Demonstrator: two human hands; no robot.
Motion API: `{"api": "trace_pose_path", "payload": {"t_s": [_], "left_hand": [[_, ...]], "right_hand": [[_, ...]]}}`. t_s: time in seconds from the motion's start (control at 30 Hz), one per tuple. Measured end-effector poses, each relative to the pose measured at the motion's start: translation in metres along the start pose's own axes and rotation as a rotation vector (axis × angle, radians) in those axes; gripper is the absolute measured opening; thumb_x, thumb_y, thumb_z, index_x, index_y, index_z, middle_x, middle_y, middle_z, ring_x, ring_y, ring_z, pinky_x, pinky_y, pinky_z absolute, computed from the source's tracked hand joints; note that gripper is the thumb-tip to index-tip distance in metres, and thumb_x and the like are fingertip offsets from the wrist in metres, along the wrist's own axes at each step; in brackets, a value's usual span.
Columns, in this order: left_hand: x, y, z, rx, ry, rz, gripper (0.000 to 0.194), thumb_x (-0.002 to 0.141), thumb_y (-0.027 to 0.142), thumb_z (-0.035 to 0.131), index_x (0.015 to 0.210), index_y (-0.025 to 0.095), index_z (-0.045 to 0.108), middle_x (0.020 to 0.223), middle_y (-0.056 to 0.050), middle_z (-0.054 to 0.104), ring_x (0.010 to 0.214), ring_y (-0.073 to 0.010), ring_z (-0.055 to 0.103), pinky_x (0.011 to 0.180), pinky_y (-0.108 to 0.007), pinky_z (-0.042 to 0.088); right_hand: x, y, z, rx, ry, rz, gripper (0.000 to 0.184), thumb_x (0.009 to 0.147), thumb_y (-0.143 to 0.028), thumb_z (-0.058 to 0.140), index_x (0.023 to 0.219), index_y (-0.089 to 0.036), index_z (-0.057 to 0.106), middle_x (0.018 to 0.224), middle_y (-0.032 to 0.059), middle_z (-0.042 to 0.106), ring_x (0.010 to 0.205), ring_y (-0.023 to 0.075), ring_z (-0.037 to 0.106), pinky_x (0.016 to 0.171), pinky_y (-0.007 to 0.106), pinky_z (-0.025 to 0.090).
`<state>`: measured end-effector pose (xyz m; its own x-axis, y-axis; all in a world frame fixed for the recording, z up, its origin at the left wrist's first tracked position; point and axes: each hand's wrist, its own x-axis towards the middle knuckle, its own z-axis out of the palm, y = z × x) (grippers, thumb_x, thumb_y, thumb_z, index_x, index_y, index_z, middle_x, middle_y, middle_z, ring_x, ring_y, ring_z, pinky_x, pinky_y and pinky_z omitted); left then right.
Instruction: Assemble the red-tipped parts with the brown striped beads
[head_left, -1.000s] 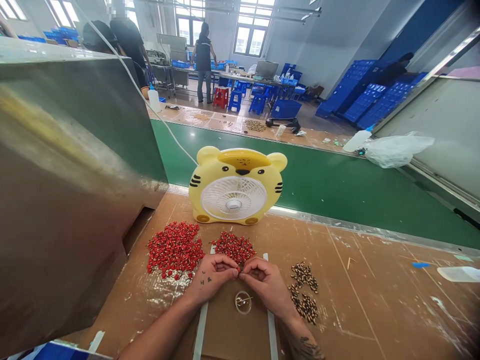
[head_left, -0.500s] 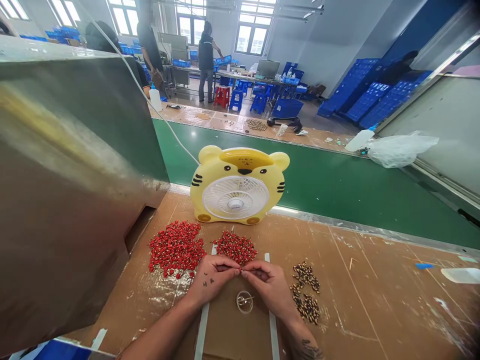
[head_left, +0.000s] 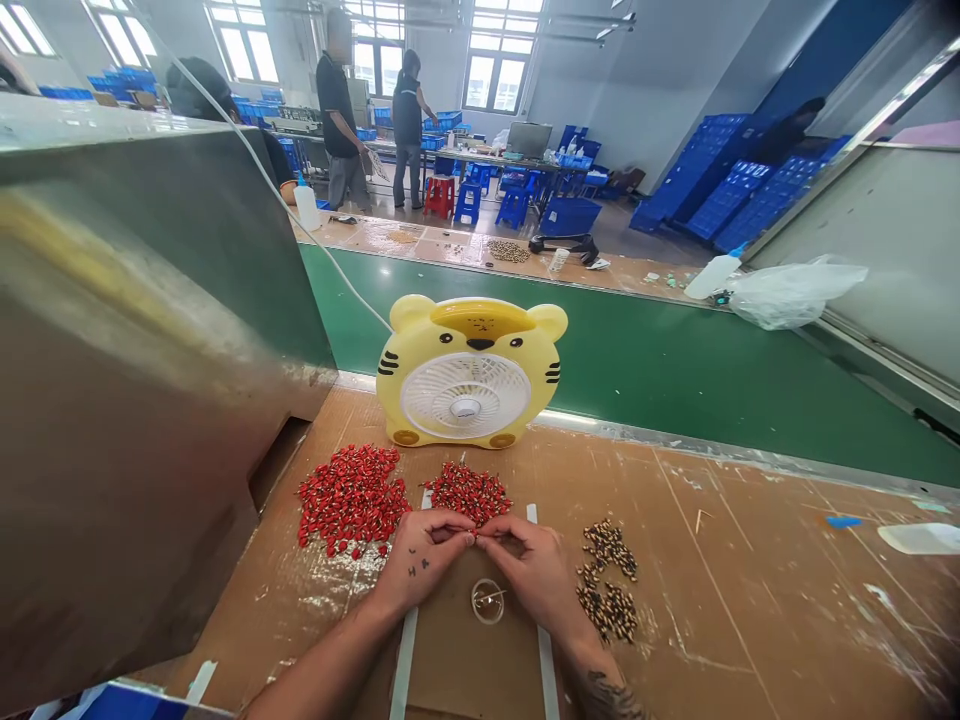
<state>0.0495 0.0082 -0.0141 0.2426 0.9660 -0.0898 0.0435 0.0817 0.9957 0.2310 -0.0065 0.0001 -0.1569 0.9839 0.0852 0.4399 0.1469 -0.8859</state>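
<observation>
Here we are at the brown-papered workbench (head_left: pixel 697 570), and both hands are working dead centre: the left hand (head_left: pixel 424 552) and the right hand (head_left: pixel 525 572) meet over a cardboard sheet (head_left: pixel 465 650), the fingertips (head_left: pixel 463 530) clenched in a fine pinch on a tiny piece (head_left: pixel 472 538). It's too small and too covered to say exactly what it is, but neither hand has let go.

It looks light, hard and easy to drop, the sort of thing that would roll away, so the pads of thumb and forefinger look like the only sensible hold.

Now the count: two heaps of red beads, the bigger one (head_left: pixel 351 495) out to the left and a smaller one (head_left: pixel 469 492) just beyond the hands. To the right sit two touching clumps of speckled brown beads (head_left: pixel 607 578). Individual counts? Far too many, easily dozens per heap.

Near the hands lie one clear ring (head_left: pixel 487 601) and two white strips (head_left: pixel 406 640) running toward the far edge. Beyond the beads stands one yellow tiger-shaped fan (head_left: pixel 469 375) — and way across the room, two standing people (head_left: pixel 337 110) among blue crates (head_left: pixel 720 175).
</observation>
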Motion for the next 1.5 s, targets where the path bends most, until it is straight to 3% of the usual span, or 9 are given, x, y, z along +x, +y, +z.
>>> {"api": "trace_pose_path", "payload": {"t_s": [0.2, 0.37, 0.43, 0.57, 0.87, 1.0, 1.17, 1.4, 1.5], "left_hand": [[0.016, 0.004, -0.007, 0.445, 0.215, 0.274, 0.016, 0.085, 0.019, 0.062, 0.091, 0.019, 0.077, 0.087, -0.006, 0.078, 0.078, -0.0190, 0.071, 0.075, -0.028, 0.055], [0.008, 0.017, -0.036, 0.729, 0.272, 0.382, 0.024, 0.093, 0.021, 0.050, 0.102, 0.018, 0.072, 0.105, -0.009, 0.073, 0.098, -0.0214, 0.067, 0.090, -0.033, 0.051], [-0.007, 0.025, -0.052, 0.914, 0.249, 0.319, 0.025, 0.095, 0.025, 0.047, 0.098, 0.019, 0.071, 0.096, -0.008, 0.073, 0.090, -0.0223, 0.067, 0.084, -0.034, 0.051], [-0.040, 0.031, -0.074, 1.178, 0.026, 0.080, 0.023, 0.094, 0.025, 0.048, 0.097, 0.022, 0.070, 0.091, -0.007, 0.070, 0.084, -0.0232, 0.067, 0.073, -0.032, 0.048], [-0.049, 0.012, -0.072, 1.183, -0.024, 0.014, 0.031, 0.094, 0.018, 0.041, 0.087, 0.021, 0.071, 0.085, -0.007, 0.067, 0.078, -0.0198, 0.065, 0.067, -0.026, 0.044], [-0.049, 0.030, -0.067, 1.032, -0.007, 0.088, 0.027, 0.090, 0.015, 0.046, 0.084, 0.021, 0.072, 0.083, -0.006, 0.069, 0.075, -0.0192, 0.065, 0.067, -0.026, 0.045], [-0.032, 0.047, -0.044, 0.527, 0.018, 0.081, 0.013, 0.083, 0.021, 0.059, 0.081, 0.018, 0.072, 0.083, -0.006, 0.071, 0.072, -0.0169, 0.064, 0.066, -0.024, 0.048], [0.013, 0.031, -0.013, -0.113, -0.012, -0.082, 0.013, 0.067, 0.024, 0.079, 0.075, 0.014, 0.075, 0.083, -0.007, 0.073, 0.079, -0.0186, 0.066, 0.073, -0.026, 0.049], [0.017, 0.019, -0.009, -0.271, -0.035, -0.110, 0.018, 0.067, 0.026, 0.081, 0.075, 0.012, 0.074, 0.072, -0.005, 0.071, 0.066, -0.0148, 0.064, 0.066, -0.024, 0.047]], "right_hand": [[0.001, 0.012, -0.010, -0.003, 0.069, -0.040, 0.020, 0.088, -0.030, 0.064, 0.103, -0.019, 0.070, 0.092, 0.0056, 0.074, 0.081, 0.0194, 0.068, 0.079, 0.030, 0.053], [-0.006, 0.013, -0.045, -0.118, -0.165, -0.081, 0.014, 0.088, -0.032, 0.065, 0.091, -0.020, 0.073, 0.081, 0.0027, 0.071, 0.075, 0.0184, 0.065, 0.072, 0.028, 0.048], [-0.008, 0.011, -0.054, -0.122, -0.292, -0.075, 0.013, 0.084, -0.031, 0.071, 0.089, -0.020, 0.074, 0.077, 0.0011, 0.070, 0.071, 0.0171, 0.063, 0.070, 0.026, 0.047], [-0.010, 0.008, -0.053, -0.109, -0.442, -0.088, 0.010, 0.084, -0.030, 0.073, 0.084, -0.020, 0.075, 0.071, -0.0001, 0.067, 0.065, 0.0142, 0.060, 0.064, 0.023, 0.044], [-0.014, 0.003, -0.036, -0.181, -0.419, -0.350, 0.022, 0.094, -0.026, 0.057, 0.080, -0.019, 0.073, 0.070, 0.0029, 0.063, 0.069, 0.0162, 0.057, 0.064, 0.026, 0.041], [-0.018, -0.003, -0.033, -0.262, -0.368, -0.466, 0.025, 0.096, -0.021, 0.051, 0.083, -0.021, 0.071, 0.071, 0.0039, 0.062, 0.071, 0.0175, 0.055, 0.065, 0.028, 0.040], [-0.018, -0.008, -0.030, -0.287, -0.322, -0.490, 0.027, 0.093, -0.018, 0.050, 0.069, -0.020, 0.062, 0.068, 0.0033, 0.058, 0.067, 0.0171, 0.052, 0.062, 0.027, 0.038], [-0.018, 0.001, -0.027, -0.310, -0.329, -0.461, 0.018, 0.085, -0.013, 0.053, 0.067, -0.019, 0.055, 0.067, 0.0010, 0.055, 0.066, 0.0157, 0.050, 0.060, 0.027, 0.034], [-0.018, 0.002, -0.026, -0.309, -0.314, -0.459, 0.018, 0.085, -0.014, 0.052, 0.069, -0.019, 0.057, 0.069, 0.0018, 0.057, 0.068, 0.0157, 0.051, 0.061, 0.026, 0.035]]}}
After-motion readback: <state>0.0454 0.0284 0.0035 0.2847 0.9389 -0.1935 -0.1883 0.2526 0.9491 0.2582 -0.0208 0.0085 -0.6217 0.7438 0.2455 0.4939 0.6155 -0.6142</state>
